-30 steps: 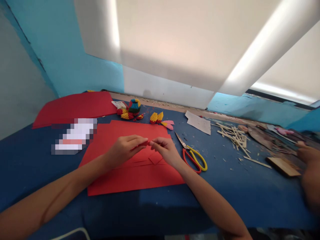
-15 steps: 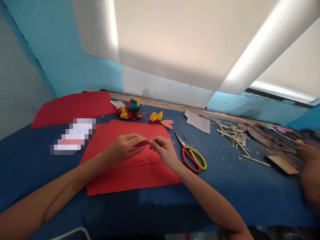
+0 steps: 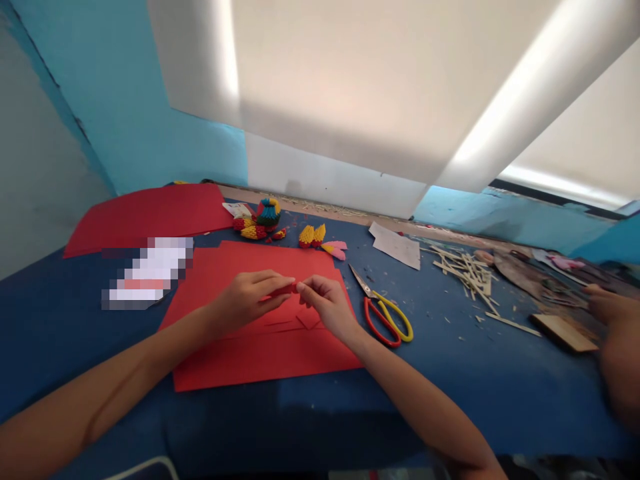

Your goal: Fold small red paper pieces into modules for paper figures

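Note:
A small red paper piece (image 3: pixel 284 289) is held between my two hands, above large red sheets (image 3: pixel 260 360) lying on the blue table. My left hand (image 3: pixel 245 299) has its fingers closed on the piece's left side. At its right end, my right hand (image 3: pixel 324 297) pinches with thumb and fingertips. A small red paper square (image 3: pixel 308 318) lies on the sheets just under my right hand. Scissors (image 3: pixel 384 313) with one red and one yellow handle rest right of the sheets, blades apart.
Folded-paper models (image 3: pixel 268 212) stand behind the sheets, beside yellow-red pieces (image 3: pixel 313 235). More red sheets (image 3: pixel 150 217) lie back left. Thin sticks (image 3: pixel 470 273), a grey paper (image 3: pixel 397 245) and a wooden block (image 3: pixel 565 332) are at right, near another person's hand (image 3: pixel 607 307).
My hands stay nearly in place, with slight finger movement around the red piece. The other person's hand at the far right has shifted a little left.

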The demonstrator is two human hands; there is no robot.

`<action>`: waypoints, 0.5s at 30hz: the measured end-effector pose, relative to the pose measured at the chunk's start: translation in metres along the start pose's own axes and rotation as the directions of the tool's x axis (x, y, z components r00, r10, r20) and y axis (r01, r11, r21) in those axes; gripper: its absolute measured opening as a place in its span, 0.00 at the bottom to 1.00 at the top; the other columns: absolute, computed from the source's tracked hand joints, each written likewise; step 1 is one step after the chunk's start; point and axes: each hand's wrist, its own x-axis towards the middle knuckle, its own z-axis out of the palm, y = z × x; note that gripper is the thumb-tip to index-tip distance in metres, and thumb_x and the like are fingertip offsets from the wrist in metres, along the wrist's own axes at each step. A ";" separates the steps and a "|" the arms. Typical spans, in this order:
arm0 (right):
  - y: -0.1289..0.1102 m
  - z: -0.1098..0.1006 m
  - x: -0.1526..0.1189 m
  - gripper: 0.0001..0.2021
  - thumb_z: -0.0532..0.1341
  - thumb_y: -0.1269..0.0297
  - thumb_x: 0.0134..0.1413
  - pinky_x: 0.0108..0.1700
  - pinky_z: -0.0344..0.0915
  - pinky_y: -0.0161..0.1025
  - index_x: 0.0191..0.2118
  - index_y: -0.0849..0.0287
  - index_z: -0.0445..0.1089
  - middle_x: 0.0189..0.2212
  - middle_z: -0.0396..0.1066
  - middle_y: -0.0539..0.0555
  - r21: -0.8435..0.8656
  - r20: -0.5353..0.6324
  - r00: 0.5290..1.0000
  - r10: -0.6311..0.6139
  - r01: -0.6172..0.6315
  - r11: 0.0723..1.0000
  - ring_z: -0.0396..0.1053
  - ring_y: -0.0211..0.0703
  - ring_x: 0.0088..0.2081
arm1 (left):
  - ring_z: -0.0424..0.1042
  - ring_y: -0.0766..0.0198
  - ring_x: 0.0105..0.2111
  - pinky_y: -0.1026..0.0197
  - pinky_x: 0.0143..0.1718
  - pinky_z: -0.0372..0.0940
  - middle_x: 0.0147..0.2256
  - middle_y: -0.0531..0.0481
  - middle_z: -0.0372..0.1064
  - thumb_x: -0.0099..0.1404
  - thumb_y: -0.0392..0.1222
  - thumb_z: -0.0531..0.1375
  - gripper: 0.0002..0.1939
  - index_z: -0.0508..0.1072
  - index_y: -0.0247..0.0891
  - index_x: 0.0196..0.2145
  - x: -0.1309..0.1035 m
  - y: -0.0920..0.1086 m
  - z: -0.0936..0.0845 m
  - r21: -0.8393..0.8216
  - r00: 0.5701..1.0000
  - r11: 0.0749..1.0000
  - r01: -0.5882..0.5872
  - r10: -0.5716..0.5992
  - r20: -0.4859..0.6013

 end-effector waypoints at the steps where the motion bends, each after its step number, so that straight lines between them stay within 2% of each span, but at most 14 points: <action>1: 0.000 -0.001 0.000 0.18 0.59 0.49 0.52 0.26 0.55 0.32 0.24 0.60 0.65 0.19 0.63 0.48 -0.011 0.005 1.000 -0.003 0.003 1.000 0.59 0.33 0.23 | 0.75 0.65 0.35 0.66 0.36 0.70 0.36 0.46 0.74 0.65 0.36 0.57 0.10 0.70 0.36 0.44 0.000 0.000 0.000 -0.007 1.000 1.000 -0.010 0.010 0.009; 6: 0.000 -0.005 0.000 0.18 0.58 0.49 0.52 0.24 0.52 0.31 0.25 0.60 0.65 0.18 0.62 0.47 -0.083 0.053 0.999 0.006 -0.002 0.997 0.57 0.32 0.21 | 0.74 0.66 0.33 0.67 0.35 0.69 0.35 0.47 0.74 0.66 0.36 0.57 0.08 0.71 0.36 0.43 0.002 0.000 -0.003 -0.047 0.997 0.999 -0.023 0.026 0.076; 15: -0.012 -0.012 -0.002 0.16 0.57 0.55 0.55 0.25 0.53 0.31 0.24 0.61 0.64 0.20 0.62 0.48 -0.185 0.172 0.985 -0.009 0.041 0.982 0.57 0.32 0.23 | 0.74 0.66 0.31 0.66 0.33 0.69 0.34 0.47 0.75 0.65 0.37 0.57 0.07 0.72 0.37 0.41 0.003 0.004 -0.002 -0.041 0.998 0.999 -0.014 0.016 0.064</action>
